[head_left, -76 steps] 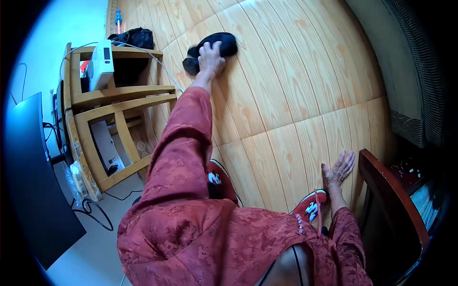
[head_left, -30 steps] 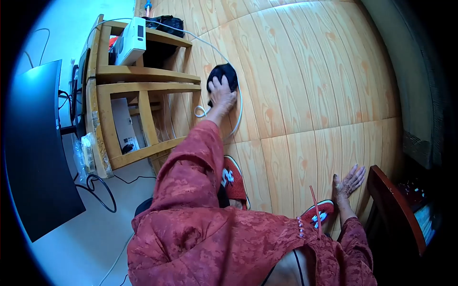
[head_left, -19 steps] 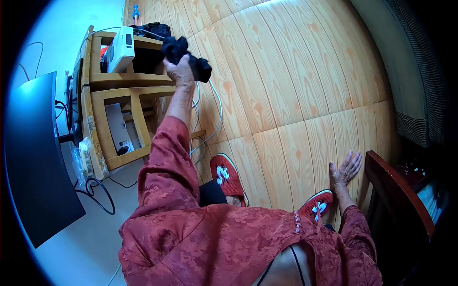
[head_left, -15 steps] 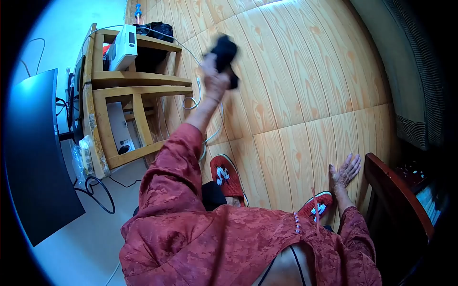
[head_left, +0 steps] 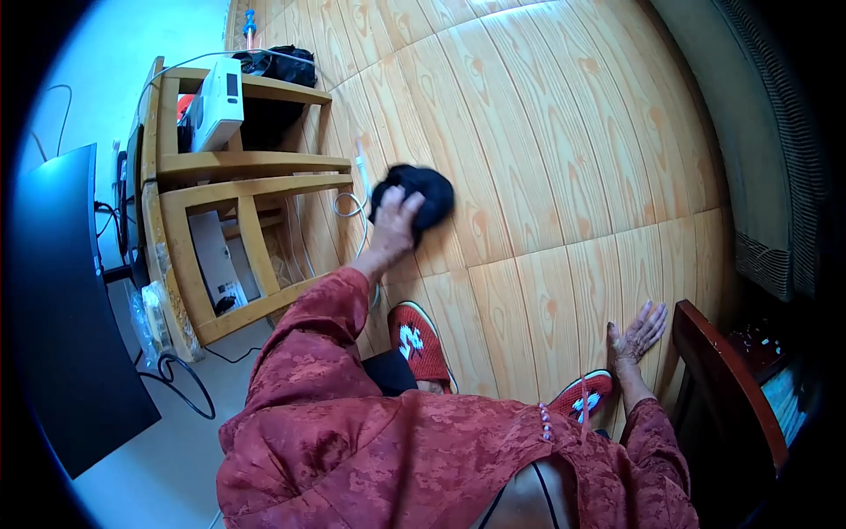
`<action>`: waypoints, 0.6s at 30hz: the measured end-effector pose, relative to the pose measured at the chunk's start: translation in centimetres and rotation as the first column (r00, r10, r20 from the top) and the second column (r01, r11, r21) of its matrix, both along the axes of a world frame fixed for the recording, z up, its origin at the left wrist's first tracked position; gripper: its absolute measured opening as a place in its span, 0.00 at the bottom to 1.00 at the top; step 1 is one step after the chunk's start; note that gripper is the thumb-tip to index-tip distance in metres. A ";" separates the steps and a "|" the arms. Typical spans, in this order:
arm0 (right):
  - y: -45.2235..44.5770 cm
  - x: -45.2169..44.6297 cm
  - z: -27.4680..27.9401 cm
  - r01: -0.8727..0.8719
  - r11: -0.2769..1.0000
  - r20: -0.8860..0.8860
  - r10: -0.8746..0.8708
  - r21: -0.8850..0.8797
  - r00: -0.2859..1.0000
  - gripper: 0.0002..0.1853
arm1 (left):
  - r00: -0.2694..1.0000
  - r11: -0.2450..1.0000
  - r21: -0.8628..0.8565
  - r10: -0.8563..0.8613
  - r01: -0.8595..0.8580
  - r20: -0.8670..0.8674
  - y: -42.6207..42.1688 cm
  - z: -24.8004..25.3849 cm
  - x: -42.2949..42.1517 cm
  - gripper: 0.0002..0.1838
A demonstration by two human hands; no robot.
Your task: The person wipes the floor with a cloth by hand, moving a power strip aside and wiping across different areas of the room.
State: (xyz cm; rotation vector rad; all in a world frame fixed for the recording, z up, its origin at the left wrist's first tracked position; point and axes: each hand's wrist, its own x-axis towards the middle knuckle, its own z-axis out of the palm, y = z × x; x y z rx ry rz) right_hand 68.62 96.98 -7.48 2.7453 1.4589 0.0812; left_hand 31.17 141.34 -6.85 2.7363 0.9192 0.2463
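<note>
My left hand (head_left: 394, 227) is closed on a bunched black cloth (head_left: 421, 196) against the wood-patterned floor, left of centre. Part of the cloth is covered by my fingers, and its far edge spreads to the right of them. On the right, my right hand (head_left: 636, 335) is stretched out with its fingers apart and nothing in it; it appears to rest on the floor. It is just beyond a red knitted slipper (head_left: 585, 394) and beside a dark red wooden chair part. The other red slipper (head_left: 418, 344) is below my left hand.
A wooden frame (head_left: 256, 160) with a white box (head_left: 218, 106) in it stands at left, a white cable (head_left: 364, 198) trailing onto the floor. A dark monitor (head_left: 79, 309) is at far left. The wooden chair part (head_left: 727, 379) and padded furniture (head_left: 775, 159) line the right.
My left hand has drawn the black cloth back toward me across the floor, and the cloth now looks more spread out. My right hand has stayed in place.
</note>
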 end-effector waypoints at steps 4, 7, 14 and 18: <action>-0.1 0.0 0.1 -0.007 1.000 0.002 0.007 -0.004 1.000 0.50 | 0.952 0.938 0.174 0.305 -0.298 -0.011 9.4 -0.3 3.8 0.40; -0.3 0.0 -0.2 0.003 1.000 0.016 -0.003 0.008 1.000 0.51 | 0.665 0.675 -0.007 0.725 -0.738 -0.179 16.3 1.4 9.1 0.27; 0.0 0.0 -0.1 -0.020 1.000 0.034 0.020 0.007 0.999 0.50 | 0.984 0.995 0.068 0.066 -0.078 0.164 12.3 4.3 16.7 0.32; -0.2 0.1 -0.2 -0.018 1.000 0.049 0.018 -0.008 0.999 0.50 | 0.994 0.981 0.182 0.045 -0.063 0.100 12.4 2.0 15.1 0.33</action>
